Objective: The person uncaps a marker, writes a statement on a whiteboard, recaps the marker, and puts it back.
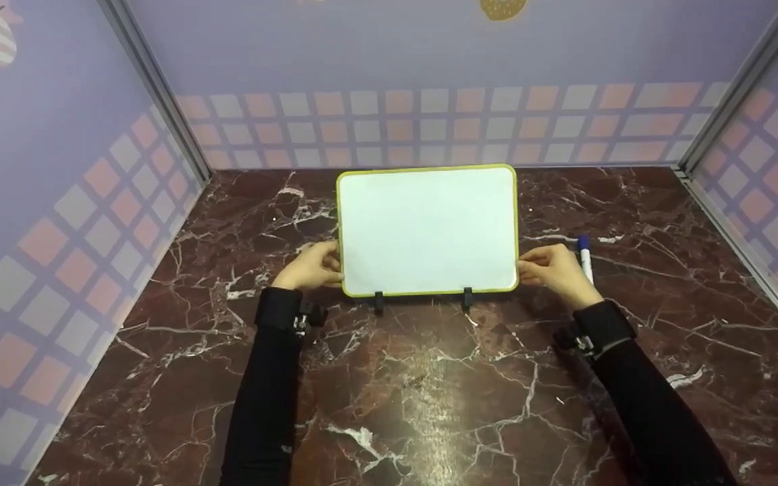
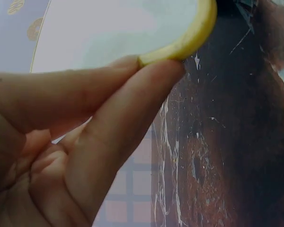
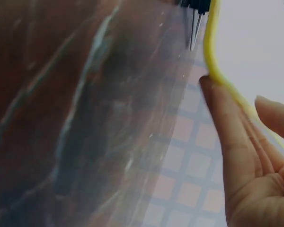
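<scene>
A small whiteboard [image 1: 428,233] with a yellow rim stands tilted back, its lower edge at two black stand feet [image 1: 379,303]. My left hand [image 1: 310,266] pinches its lower left corner; in the left wrist view the thumb and a finger [image 2: 146,85] meet at the yellow rim [image 2: 194,35]. At the lower right edge, my right hand [image 1: 558,271] holds the board. The right wrist view has fingers along the yellow rim [image 3: 213,61] and the thumb [image 3: 277,118] over the white face. What supports the board from behind is hidden.
A marker with a blue cap [image 1: 583,243] lies just beyond my right hand, partly covered by it. The dark red marbled table [image 1: 396,398] is bordered by purple panels with pink and white checks [image 1: 434,128] at the back and both sides.
</scene>
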A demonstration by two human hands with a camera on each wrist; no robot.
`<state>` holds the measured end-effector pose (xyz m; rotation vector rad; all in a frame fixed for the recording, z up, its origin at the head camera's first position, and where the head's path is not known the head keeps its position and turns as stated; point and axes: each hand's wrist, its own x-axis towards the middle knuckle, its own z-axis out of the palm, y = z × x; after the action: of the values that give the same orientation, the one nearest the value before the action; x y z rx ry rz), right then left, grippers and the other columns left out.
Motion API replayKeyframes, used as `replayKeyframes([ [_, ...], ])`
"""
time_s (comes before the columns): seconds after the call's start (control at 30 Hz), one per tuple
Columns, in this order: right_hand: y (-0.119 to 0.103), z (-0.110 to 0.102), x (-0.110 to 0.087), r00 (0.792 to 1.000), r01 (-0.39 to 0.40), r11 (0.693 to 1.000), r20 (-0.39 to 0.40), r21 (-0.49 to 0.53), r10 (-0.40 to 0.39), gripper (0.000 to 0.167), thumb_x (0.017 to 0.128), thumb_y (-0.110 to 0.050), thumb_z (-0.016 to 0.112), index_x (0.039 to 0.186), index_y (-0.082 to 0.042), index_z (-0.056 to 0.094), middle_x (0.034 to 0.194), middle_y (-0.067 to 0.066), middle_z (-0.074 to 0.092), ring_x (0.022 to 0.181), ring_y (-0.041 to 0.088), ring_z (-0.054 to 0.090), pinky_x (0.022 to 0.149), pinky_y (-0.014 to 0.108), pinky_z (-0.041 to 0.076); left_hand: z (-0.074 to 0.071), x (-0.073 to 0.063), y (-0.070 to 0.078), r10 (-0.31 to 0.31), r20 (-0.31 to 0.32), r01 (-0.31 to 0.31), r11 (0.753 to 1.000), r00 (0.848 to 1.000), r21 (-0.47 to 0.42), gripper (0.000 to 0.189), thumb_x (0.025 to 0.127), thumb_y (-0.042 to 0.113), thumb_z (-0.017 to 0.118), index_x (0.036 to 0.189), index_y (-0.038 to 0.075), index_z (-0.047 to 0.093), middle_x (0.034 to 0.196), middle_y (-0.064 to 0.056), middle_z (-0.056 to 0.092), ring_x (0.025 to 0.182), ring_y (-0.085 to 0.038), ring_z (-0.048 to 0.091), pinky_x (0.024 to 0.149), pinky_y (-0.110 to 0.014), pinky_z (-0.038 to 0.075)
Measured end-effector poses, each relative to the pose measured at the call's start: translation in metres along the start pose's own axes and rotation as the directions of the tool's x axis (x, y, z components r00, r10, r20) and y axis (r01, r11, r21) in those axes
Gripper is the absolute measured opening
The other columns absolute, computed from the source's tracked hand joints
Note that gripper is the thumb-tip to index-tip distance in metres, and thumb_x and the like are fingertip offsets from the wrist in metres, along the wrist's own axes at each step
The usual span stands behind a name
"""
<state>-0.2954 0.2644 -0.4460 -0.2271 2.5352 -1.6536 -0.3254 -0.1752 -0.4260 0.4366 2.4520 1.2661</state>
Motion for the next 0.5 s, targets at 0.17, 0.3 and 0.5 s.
replayKeyframes([
  [0.17,0.010,-0.008,0.000,0.999,-0.009,1.000,0.043,0.023,0.008,0.029,0.096,-0.001,0.060,0.108,0.026,0.059,0.086,0.017,0.073,0.068,0.005,0.070,0.070,0.023,0.062,-0.001,-0.001,0.001,0.013,0.066,-0.011,0.999,0.998,-0.030,0.049,0.089,-0.013,0.060,0.136,-0.011,0.046,0.108,-0.030,0.062,0.101,-0.038,0.068,0.088,-0.040,0.061],
  [0.3,0.011,-0.010,0.000,0.998,-0.004,0.999,0.063,0.035,0.002,0.030,0.096,-0.003,0.061,0.108,0.024,0.059,0.083,0.010,0.074,0.069,0.006,0.070,0.070,0.024,0.062,-0.002,0.000,-0.001,0.041,0.089,-0.038,0.999,0.995,-0.035,0.053,0.090,-0.013,0.060,0.140,-0.010,0.043,0.117,-0.036,0.059,0.110,-0.048,0.064,0.089,-0.041,0.061],
  [0.5,0.006,-0.014,-0.002,0.996,-0.018,0.999,0.091,0.036,0.015,0.038,0.100,-0.012,0.058,0.115,0.023,0.057,0.093,0.022,0.074,0.074,0.009,0.072,0.075,0.028,0.063,-0.004,-0.003,-0.003,0.039,0.092,-0.038,0.999,0.995,-0.019,0.054,0.090,-0.010,0.061,0.141,-0.009,0.042,0.121,-0.035,0.058,0.113,-0.048,0.062,0.091,-0.040,0.060],
])
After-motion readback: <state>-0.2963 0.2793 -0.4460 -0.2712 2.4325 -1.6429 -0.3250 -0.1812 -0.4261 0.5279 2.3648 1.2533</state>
